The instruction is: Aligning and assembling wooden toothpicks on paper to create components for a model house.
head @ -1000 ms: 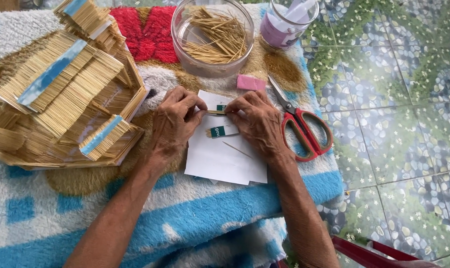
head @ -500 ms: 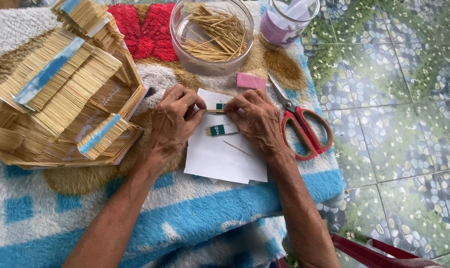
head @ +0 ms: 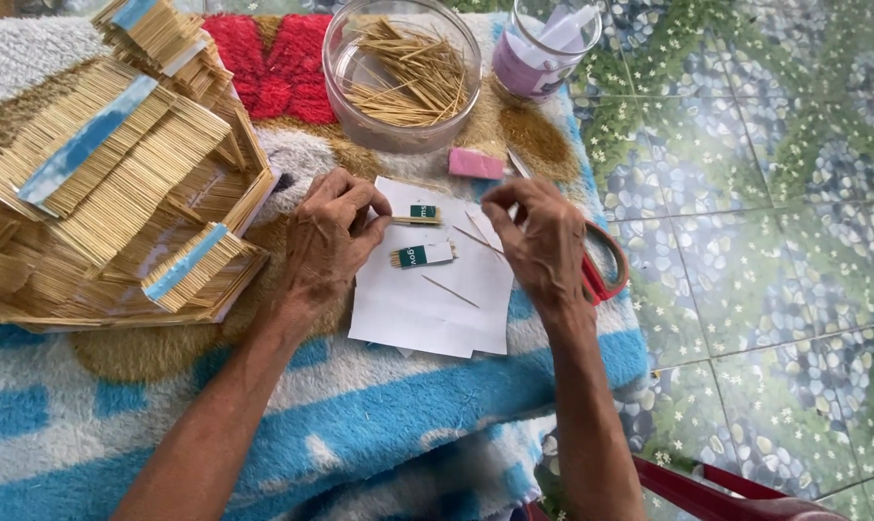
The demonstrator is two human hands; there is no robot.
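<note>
Fluffy blue-and-white blanket (head: 379,434) covers the tabletop, floral floor tiles (head: 775,241) to the right. On white paper (head: 427,304), the left hand (head: 329,241) pinches a small stick bundle (head: 416,214); the right hand (head: 543,241) pinches a single stick (head: 476,234).

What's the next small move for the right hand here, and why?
Probably bring the right hand down to pick up a loose thin wooden stick from the white paper sheet: the left hand pins a small green-labelled stick bundle, and the right fingers look empty.
</note>
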